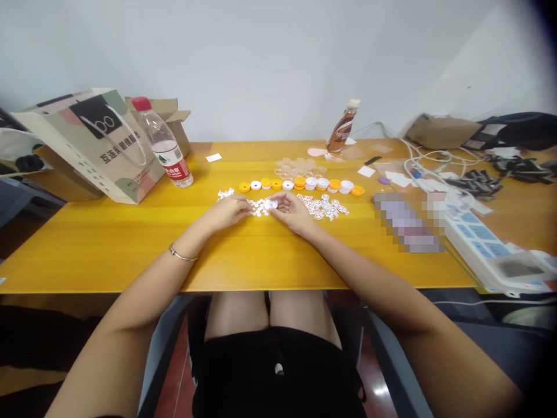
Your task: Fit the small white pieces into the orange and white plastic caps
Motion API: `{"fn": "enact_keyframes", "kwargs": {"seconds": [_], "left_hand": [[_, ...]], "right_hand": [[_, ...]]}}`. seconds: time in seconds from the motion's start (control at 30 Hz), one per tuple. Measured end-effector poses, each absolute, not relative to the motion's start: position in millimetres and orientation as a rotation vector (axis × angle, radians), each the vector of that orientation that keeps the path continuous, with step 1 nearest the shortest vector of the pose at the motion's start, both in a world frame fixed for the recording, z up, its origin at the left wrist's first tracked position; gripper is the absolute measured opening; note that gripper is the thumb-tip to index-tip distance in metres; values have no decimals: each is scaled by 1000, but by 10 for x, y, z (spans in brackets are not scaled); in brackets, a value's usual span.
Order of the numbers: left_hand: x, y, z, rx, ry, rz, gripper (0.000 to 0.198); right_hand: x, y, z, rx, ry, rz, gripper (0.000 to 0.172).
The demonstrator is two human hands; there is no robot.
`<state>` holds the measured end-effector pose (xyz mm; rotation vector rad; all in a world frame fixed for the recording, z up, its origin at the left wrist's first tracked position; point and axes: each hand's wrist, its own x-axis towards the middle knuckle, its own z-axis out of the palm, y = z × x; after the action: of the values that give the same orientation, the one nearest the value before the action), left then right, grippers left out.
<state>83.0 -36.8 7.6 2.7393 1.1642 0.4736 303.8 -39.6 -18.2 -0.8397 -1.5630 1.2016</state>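
Observation:
In my right hand (293, 213) a small white round disc-like piece (270, 204) is pinched between thumb and fingers, just over the table. My left hand (227, 212) is low at the left, its fingertips drawn together beside a loose pile of small white pieces (257, 207); whether anything is between them is too small to make out. More tiny white pieces (225, 193) lie behind my left hand. To the right of my right hand spreads a heap of flat white pieces with holes (324, 207). A row of orange and white round spools (277, 184) runs behind both hands.
Clear plastic rings (300, 168) lie behind the row. At left stand a water bottle (170, 154) and a paper bag (108, 151); a brown drink bottle (343, 128) stands at the back. A power strip (474, 238), cables and a blurred-out object (407, 223) occupy the right.

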Motion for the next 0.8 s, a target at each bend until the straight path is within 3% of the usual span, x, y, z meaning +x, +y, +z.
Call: {"fn": "enact_keyframes", "kwargs": {"seconds": [0.4, 0.8], "left_hand": [[927, -457, 108, 2585, 1254, 388, 11], [1014, -543, 151, 2890, 1495, 141, 22]], "right_hand": [[3034, -404, -188, -828, -1556, 1196, 27], [3044, -413, -182, -841, -1562, 1224, 29]]}}
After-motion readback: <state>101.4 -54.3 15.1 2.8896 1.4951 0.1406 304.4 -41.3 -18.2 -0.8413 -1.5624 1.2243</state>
